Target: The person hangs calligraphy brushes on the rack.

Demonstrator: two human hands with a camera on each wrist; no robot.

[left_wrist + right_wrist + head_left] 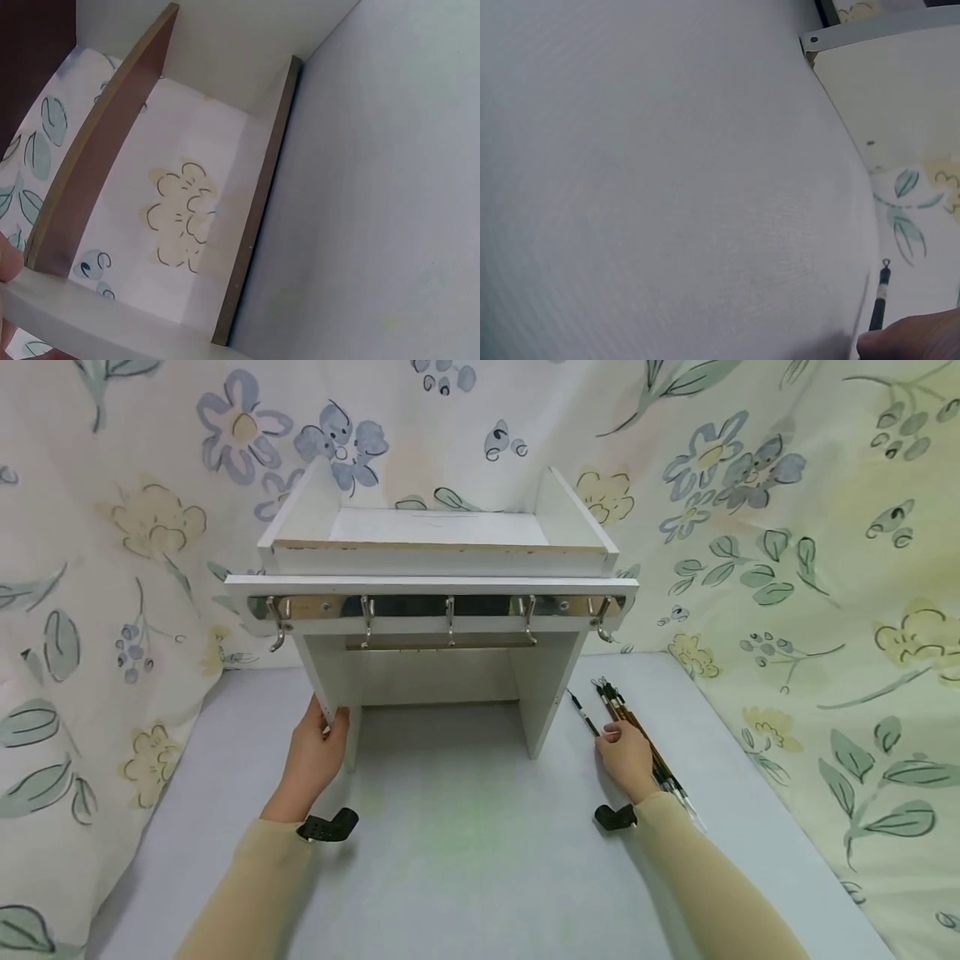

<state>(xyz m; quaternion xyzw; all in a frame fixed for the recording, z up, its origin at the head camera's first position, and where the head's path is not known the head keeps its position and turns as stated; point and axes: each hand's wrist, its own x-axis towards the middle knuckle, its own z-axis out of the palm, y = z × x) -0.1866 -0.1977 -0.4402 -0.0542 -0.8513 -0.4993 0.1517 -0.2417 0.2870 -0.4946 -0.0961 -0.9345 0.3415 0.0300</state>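
A white wooden shelf [442,560] with a metal rail of hooks [450,607] stands on the grey table [465,860]. My left hand [330,720] grips the front edge of its left side panel, thumb on the inner face. The left wrist view shows my thumb [7,259] at that panel and the brown edge of the far panel [255,217]. To the right of the shelf lies a bundle of brushes [622,706]. My right hand [609,737] rests on them, fingers curled onto a thin dark-handled brush [583,713]. In the right wrist view my fingertip [915,339] sits on this brush [882,296].
Floral cloth [825,568] covers the wall behind and both sides of the table. The shelf's right panel [885,97] stands close to the brushes. Bare grey tabletop [667,187] stretches in front of the shelf, between my arms.
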